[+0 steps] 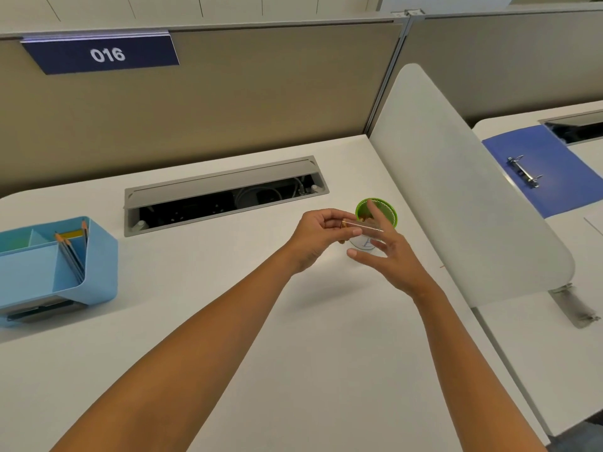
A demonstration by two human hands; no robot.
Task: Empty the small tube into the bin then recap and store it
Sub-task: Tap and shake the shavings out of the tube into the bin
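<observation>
A small clear tube (360, 225) with brownish bits at its left end lies almost level in the air, just in front of a small green-rimmed bin (388, 207). My left hand (318, 238) pinches the tube's left end. My right hand (390, 247) is at the tube's right end, fingers spread, index finger raised over the bin's mouth. Whether the right fingers grip the tube or a cap I cannot tell. The bin's lower body is hidden behind my hands; brown scraps show inside it.
A light blue desk organiser (55, 265) with pencils stands at the left. An open grey cable tray (225, 194) is set into the white desk (228, 321). A frosted divider panel (463, 190) rises right of the bin; a blue ring binder (535, 168) lies beyond it.
</observation>
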